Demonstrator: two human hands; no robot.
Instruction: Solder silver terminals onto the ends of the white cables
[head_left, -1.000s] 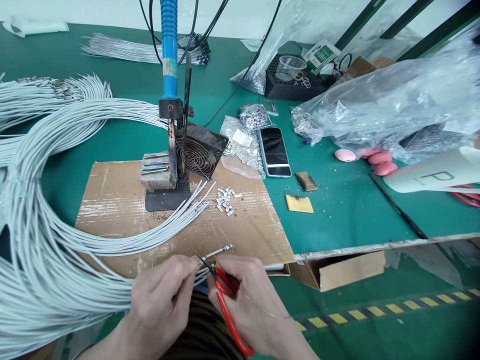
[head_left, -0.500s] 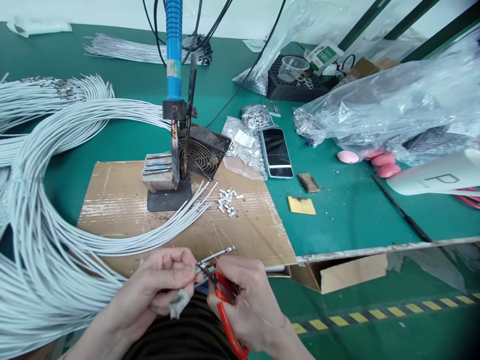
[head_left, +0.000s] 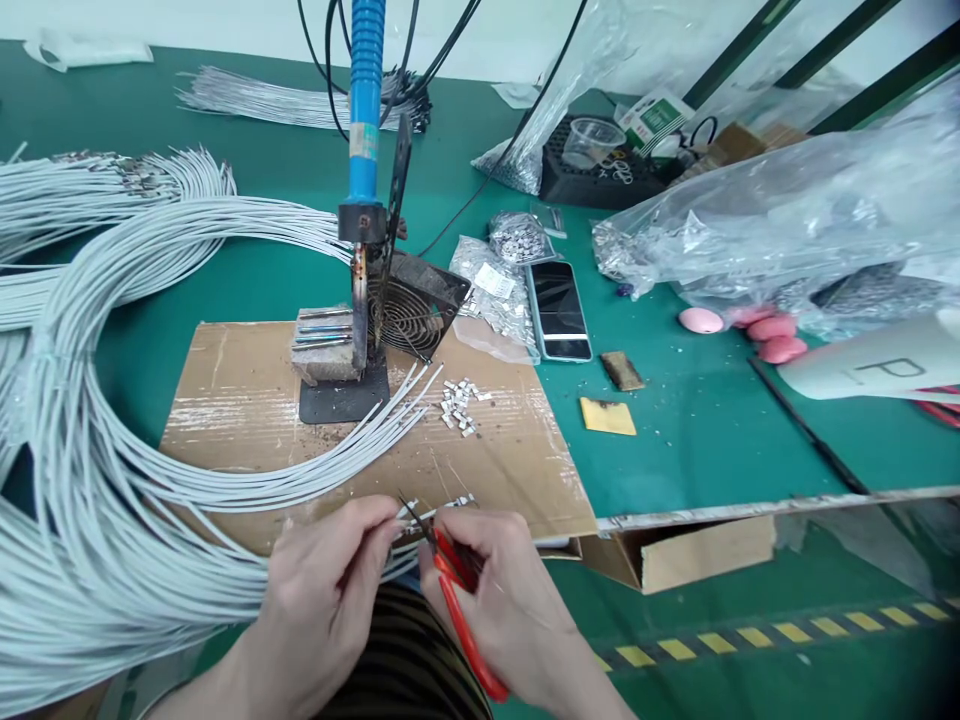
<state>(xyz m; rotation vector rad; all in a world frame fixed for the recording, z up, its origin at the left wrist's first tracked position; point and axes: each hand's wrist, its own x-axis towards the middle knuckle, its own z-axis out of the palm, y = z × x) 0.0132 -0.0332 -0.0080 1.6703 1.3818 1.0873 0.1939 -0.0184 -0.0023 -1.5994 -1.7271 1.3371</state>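
Observation:
My left hand (head_left: 330, 590) is closed at the front edge of the cardboard, thumb and fingers pinched around a white cable near its end. The pinched part is mostly hidden behind the fingers. Close beside those fingertips, my right hand (head_left: 502, 600) grips red-handled scissors (head_left: 469, 640), their dark pointed blades reaching toward the left fingertips. White cable ends with small metal terminals (head_left: 457, 502) show just behind the blades. A large bundle of white cables (head_left: 82, 440) curves round on the left, its loose ends lying across the cardboard sheet (head_left: 247, 400).
Behind the hands stands a blue-handled soldering iron (head_left: 366, 110) on a stand, with a small black fan (head_left: 409, 315) beside it. Small metal pieces (head_left: 460, 405) lie piled on the cardboard. To the right are a phone (head_left: 559, 310), a yellow sponge (head_left: 607, 416) and plastic bags (head_left: 750, 220).
My left hand has turned over, so its back now faces up and the wrapped fingertip is hidden. The scissors stay in my right hand beside it. The whole view has shifted slightly.

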